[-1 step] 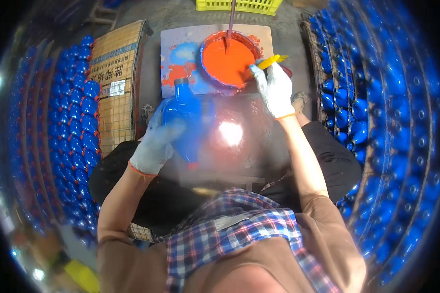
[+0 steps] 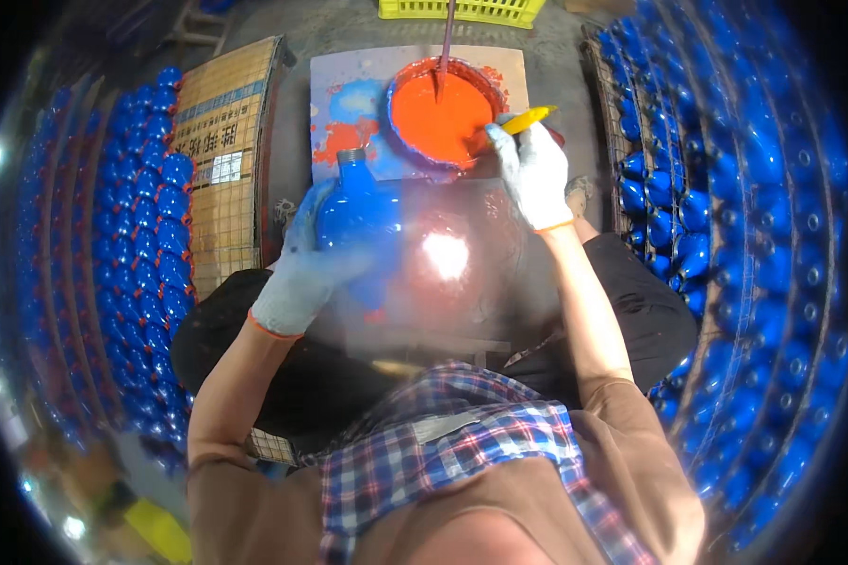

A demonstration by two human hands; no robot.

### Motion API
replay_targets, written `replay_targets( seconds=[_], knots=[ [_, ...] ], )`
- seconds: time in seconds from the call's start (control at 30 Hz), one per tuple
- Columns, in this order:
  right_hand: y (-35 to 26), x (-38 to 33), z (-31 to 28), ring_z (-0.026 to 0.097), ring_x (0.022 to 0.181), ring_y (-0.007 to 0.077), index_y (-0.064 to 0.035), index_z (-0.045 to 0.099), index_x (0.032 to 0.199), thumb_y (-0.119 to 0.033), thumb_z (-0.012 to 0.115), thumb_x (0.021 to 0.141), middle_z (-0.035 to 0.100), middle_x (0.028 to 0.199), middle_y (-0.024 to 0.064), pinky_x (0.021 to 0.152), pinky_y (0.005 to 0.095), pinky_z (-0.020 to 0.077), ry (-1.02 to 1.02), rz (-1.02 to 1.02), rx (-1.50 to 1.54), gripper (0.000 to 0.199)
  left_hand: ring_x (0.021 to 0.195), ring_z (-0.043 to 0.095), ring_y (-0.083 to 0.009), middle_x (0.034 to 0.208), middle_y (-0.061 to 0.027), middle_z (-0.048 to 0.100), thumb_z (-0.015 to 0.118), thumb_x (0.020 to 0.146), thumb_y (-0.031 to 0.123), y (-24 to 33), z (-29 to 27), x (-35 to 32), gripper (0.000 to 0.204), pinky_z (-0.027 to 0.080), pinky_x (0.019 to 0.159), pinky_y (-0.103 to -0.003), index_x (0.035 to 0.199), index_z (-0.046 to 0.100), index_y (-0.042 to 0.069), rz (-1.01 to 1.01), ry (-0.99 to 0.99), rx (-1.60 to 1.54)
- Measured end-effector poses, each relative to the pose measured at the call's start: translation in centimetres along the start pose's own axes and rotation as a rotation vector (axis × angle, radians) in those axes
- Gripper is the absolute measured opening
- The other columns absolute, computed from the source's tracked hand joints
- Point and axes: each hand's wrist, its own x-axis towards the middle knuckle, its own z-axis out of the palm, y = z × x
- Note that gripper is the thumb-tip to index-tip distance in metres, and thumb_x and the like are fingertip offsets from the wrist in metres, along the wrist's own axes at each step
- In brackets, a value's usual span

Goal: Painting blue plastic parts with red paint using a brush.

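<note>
Left hand gripped a blue bottle left of centre, neck far, near end blurred. Right hand pinched a yellow-handled tool beside the paint bucket. Stick jutted from bucket, on stained board. Racked blue wares flanked both sides; yellow crate far.

blue bottle, orange paint, yellow handle, blue-red-white plaid apron.

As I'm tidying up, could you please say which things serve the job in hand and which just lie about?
Likely job things:
blue bottle, left hand;
yellow tool, right hand;
bucket, orange paint, stick;
splattered sheet.

Apparently just lying about:
yellow crate;
cardboard at left.
</note>
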Motion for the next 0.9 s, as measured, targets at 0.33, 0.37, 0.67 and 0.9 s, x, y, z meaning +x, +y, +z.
replay_targets(
  seconds=[0.33,0.37,0.67,0.9],
  knots=[
    [1.3,1.2,-3.5,0.056,0.064,0.0108,0.0008,0.063,0.098,-0.027,0.054,0.095,0.063,0.074,0.0051,0.058,0.0275,0.0459,0.121,0.253,0.411,0.030,0.104,0.055,-0.0405,0.120,-0.0159,0.052,0.076,0.067,0.015,5.0,2.8,1.3,0.049,0.051,0.082,-0.050,0.112,0.058,0.022,1.341,-0.234,1.267],
    [1.0,1.0,-3.8,0.056,0.064,0.0108,0.0008,0.063,0.098,-0.027,0.054,0.095,0.063,0.074,0.0051,0.058,0.0275,0.0459,0.122,0.254,0.408,0.030,0.104,0.055,-0.0415,0.121,-0.0158,0.052,0.075,0.069,0.021,5.0,2.9,0.9,0.045,0.053,0.080,-0.050,0.111,0.059,0.026,1.195,-0.236,1.241],
    [-5.0,1.5,-4.9,0.057,0.064,0.0118,0.0007,0.065,0.095,-0.031,0.054,0.094,0.061,0.071,0.0060,0.061,0.0274,0.0454,-0.234,0.168,0.550,0.034,0.103,0.056,-0.0418,0.121,-0.0080,0.050,0.071,0.076,0.032,2.9,3.7,2.9,0.043,0.056,0.082,-0.050,0.114,0.053,0.026,1.715,-0.490,1.344],
    [-5.4,1.4,-6.0,0.062,0.080,0.0176,0.0041,0.061,0.101,-0.019,0.054,0.093,0.065,0.093,0.0131,0.070,0.0293,0.0484,-0.282,-0.125,0.460,0.025,0.102,0.056,-0.0399,0.120,-0.0054,0.052,0.072,0.074,0.029,3.0,4.5,3.0,0.038,0.056,0.079,-0.047,0.109,0.057,0.026,1.644,-0.510,1.301]
  ],
)
